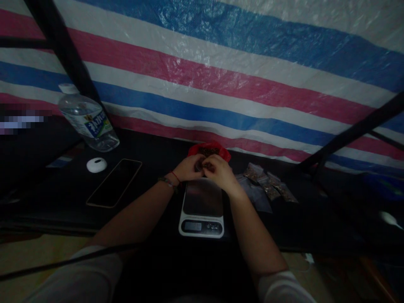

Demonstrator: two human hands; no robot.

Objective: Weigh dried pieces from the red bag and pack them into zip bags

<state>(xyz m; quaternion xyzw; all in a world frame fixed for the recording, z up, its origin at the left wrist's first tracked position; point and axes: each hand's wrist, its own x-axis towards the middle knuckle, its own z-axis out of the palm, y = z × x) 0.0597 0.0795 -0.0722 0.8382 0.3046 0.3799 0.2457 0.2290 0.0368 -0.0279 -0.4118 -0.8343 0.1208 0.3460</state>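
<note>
Both my hands meet above the far end of a white kitchen scale (202, 227) with a dark weighing plate and a small display. My left hand (188, 168) is closed around a small, dark, shiny thing that I cannot make out. Fingertips together, my right hand (222, 173) pinches some brown dried bits (208, 167) right beside it. Just behind the hands sits an open red plastic bag (224, 152) with more brown bits inside. To the right lie several small clear zip bags (271, 185) filled with brownish bits, next to flat clear bags (260, 200).
On the left of the black table (151, 151) are a phone (114, 183), a white earbud case-like object (96, 165) and a large clear plastic bottle (90, 120). A striped tarp (202, 75) hangs behind, with dark frame bars (65, 50) at both sides.
</note>
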